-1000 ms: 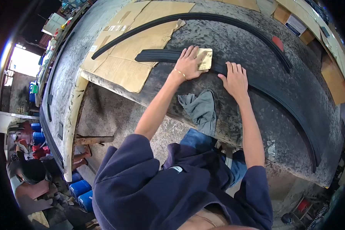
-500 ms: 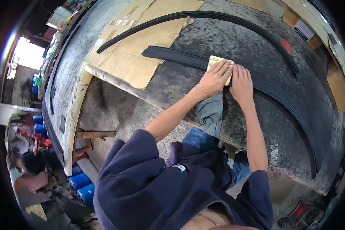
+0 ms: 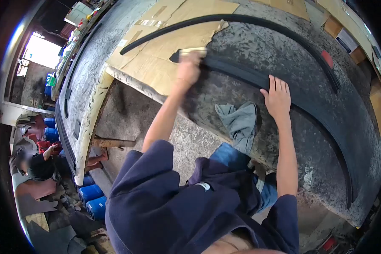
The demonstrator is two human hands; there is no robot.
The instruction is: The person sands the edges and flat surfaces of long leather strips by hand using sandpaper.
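Observation:
A long black rubber-like strip (image 3: 233,67) curves across the dark worktable from the cardboard to the lower right. My left hand (image 3: 189,70), blurred by motion, grips a pale yellow pad (image 3: 194,51) at the strip's left end. Further right, my right hand (image 3: 277,95) lies on the strip with fingers stretched out and thumb apart, holding nothing. A crumpled grey cloth (image 3: 240,120) lies at the table's near edge, between my arms. Beyond, a second curved black strip (image 3: 258,20) arches over the cardboard and tabletop.
Flattened cardboard (image 3: 156,70) covers the table's left part. A red piece (image 3: 327,59) lies by the far strip. Blue containers (image 3: 96,207) stand on the floor at lower left, near a seated person (image 3: 38,163). Cardboard boxes (image 3: 347,40) are at the upper right.
My left hand has swept left along the strip with the pad, away from my right hand. My right hand stays on the strip, now with its thumb spread. The grey cloth is more exposed.

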